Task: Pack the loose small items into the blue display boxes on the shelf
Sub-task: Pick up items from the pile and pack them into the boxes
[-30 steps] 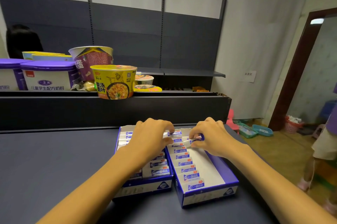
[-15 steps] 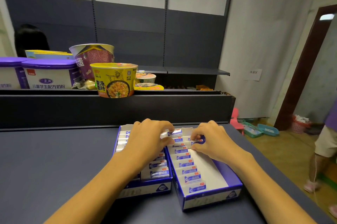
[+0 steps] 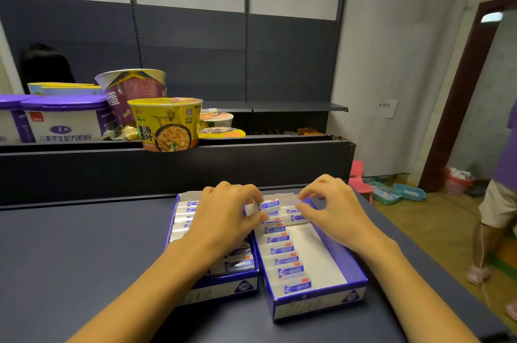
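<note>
Head view — packet (image 3: 269,205) between left fingers (image 3: 253,197).

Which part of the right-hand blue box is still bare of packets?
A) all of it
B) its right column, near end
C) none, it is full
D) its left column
B: in the right-hand blue box packets line the left column front to back, while the right column shows bare white floor toward the camera, with packets only at the far end under the right hand.

Grey wall (image 3: 391,35) (dark shelving (image 3: 195,43))
</note>
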